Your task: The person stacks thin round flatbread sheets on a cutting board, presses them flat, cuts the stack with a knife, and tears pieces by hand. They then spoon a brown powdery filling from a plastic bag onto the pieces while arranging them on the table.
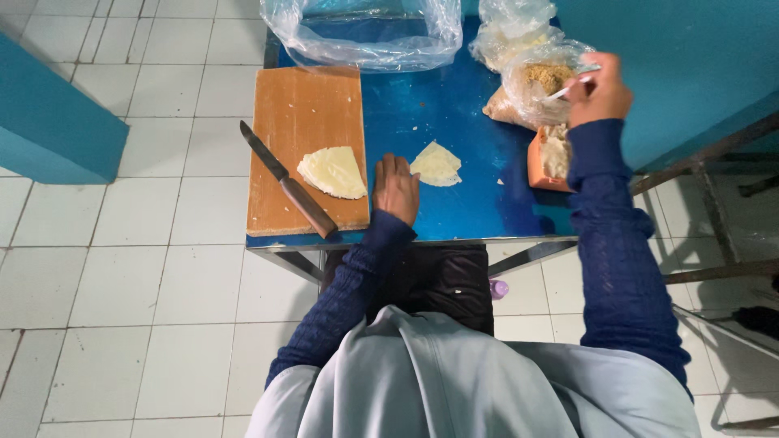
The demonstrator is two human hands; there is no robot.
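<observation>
- My left hand point(397, 188) lies flat on the blue table point(454, 122), fingers stretched out and loosely together, holding nothing — its fingertips sit just beside the folded wrapper point(436, 165), a pale triangular piece resting on the bare tabletop.
- My right hand point(598, 91) is raised at the far right side of the table, fingers curled shut around the handle of a spoon point(570, 87), whose bowl end reaches into the clear bag of brown filling point(545, 79).
- Just under that bag stands an orange container point(548, 156) with pale crumbly filling inside; it is near my right forearm.
- To my left a wooden cutting board point(304, 122) covers the table's left part. A stack of pale wrappers point(333, 172), cut to a wedge, lies on its near right corner, close to my left hand but apart from it.
- A knife point(288, 182) with a dark blade and brown handle rests diagonally across the board, handle end toward me at the near edge.
- At the table's far edge lies a large, open clear plastic bag point(365, 36), and another crumpled clear bag point(511, 28) sits behind the filling.
</observation>
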